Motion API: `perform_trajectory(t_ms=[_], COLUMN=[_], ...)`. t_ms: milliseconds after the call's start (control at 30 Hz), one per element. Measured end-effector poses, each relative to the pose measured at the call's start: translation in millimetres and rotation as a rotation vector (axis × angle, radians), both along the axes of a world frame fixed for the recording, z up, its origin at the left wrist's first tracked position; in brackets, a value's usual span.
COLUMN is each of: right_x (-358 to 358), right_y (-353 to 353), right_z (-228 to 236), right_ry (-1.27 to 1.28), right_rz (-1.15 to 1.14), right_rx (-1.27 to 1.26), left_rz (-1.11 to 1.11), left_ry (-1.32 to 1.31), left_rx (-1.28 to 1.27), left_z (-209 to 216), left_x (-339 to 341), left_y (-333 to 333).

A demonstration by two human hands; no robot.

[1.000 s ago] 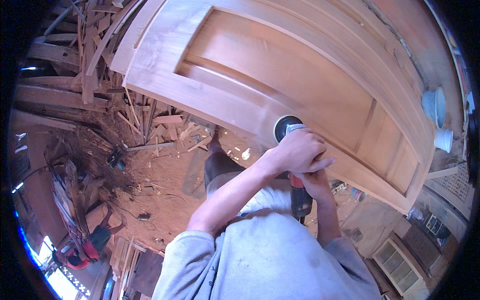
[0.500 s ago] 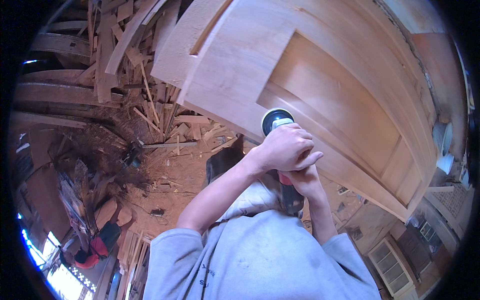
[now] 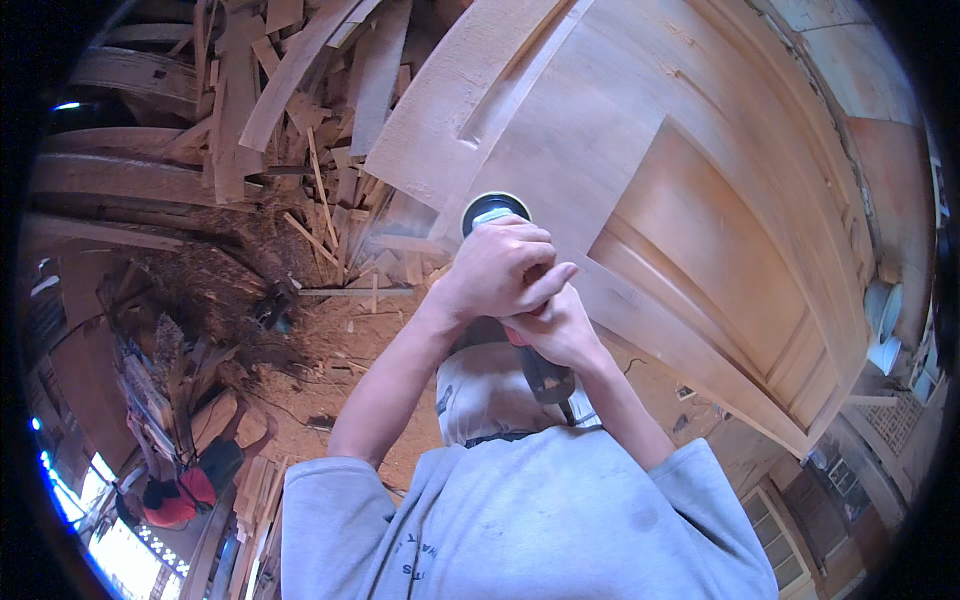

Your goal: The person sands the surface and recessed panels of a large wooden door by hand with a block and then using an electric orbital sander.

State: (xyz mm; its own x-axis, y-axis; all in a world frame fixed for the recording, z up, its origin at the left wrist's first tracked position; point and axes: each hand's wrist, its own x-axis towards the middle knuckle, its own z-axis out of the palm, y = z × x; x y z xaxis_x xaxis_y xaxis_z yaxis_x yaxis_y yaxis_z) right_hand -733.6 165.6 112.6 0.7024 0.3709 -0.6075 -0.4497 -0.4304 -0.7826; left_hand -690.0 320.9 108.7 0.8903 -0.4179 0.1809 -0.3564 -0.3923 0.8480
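Note:
With both hands I hold an angle grinder (image 3: 548, 380) fitted with a round, light-rimmed disc (image 3: 497, 205). My left hand (image 3: 500, 268) is closed over the grinder's head, just behind the disc. Below it, my right hand (image 3: 562, 328) wraps round the red and dark body, its thumb side against the left hand. The disc lies at the face of a large pale wooden door (image 3: 560, 165), near its left end. To the right of the disc is the door's recessed panel (image 3: 715, 260). Whether the disc is spinning cannot be made out.
Scrap boards (image 3: 290, 80) are heaped at the far left. Sawdust and offcuts cover the floor (image 3: 330, 350). Another person in a red top (image 3: 185, 495) is bent over at the lower left, beside stacked wood strips (image 3: 258, 525). Pale bowl-like containers (image 3: 882, 310) stand at the right.
The grinder and both hands have moved left along the door, away from the recessed panel's corner toward the door's left end. Both hands keep their grip. My view has shifted a little too.

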Motion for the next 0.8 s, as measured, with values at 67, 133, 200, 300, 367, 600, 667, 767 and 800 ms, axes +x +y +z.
perform_trajectory(t_ms=[67,133,200,300,367,600,667,767,800], right_x=[7,10,19,18,26,19,22,30,36], right_y=[20,42,60,58,31,-99,-137,-185,-192], right_z=[-1,-9,-1,14,46,73,67,54,51], right_ry=[-0.007,0.028,0.004,-0.139,-0.070,-0.150,-0.242,-0.315,-0.278], right_rz=[0.043,0.082,0.141,0.110,0.182,0.280,0.316,0.493,0.420], right_rx=[0.011,-0.003,0.037,0.176,0.207,0.083,-0.113,-0.308,-0.282], left_rz=[0.022,0.055,0.058,0.185,0.180,0.208,0.231,0.243,0.213], left_ry=[-0.017,0.004,-0.027,-0.126,-0.112,-0.107,-0.114,-0.181,-0.203], left_rx=[0.026,0.011,0.131,0.106,0.137,-0.012,-0.119,-0.114,-0.082], left_z=[6,6,13,56,78,73,52,33,28], left_x=[4,5,5,-3,-20,-53,-40,-16,-12], left_y=[22,44,65,65,50,-89,-127,-176,-186])
